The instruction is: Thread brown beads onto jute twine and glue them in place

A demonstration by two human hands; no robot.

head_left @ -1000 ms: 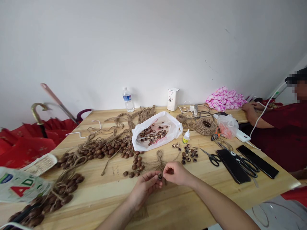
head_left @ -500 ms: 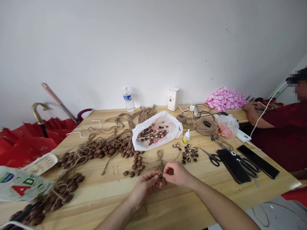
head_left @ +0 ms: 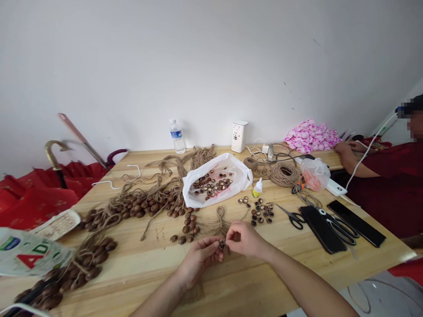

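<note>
Between the thumb and fingers of my left hand (head_left: 203, 255) is a small dark nutshell half (head_left: 222, 243), its hollow side showing. Close beside it, my right hand (head_left: 244, 240) is pinched; a twine strand seems to be in its fingertips, though it is too small to be sure. A looped bundle of brown twine (head_left: 220, 216) lies on the table just beyond both hands. Left of it sit several whole brown nuts (head_left: 186, 229). To the right are several open shell halves (head_left: 262, 212) and a small glue bottle (head_left: 257, 188). Behind is a white plastic bag (head_left: 198, 201) holding more shells.
Strung nuts on twine (head_left: 139, 204) spread across the left side. Scissors (head_left: 292, 216), phones (head_left: 322, 229) and a twine coil (head_left: 284, 175) lie at right. A water bottle (head_left: 177, 137) stands near the wall. Another person (head_left: 380, 176) sits at far right.
Both hands stay almost in place, still together at the nutshell half. The whole view shifts very slightly; nothing else visibly moves.
</note>
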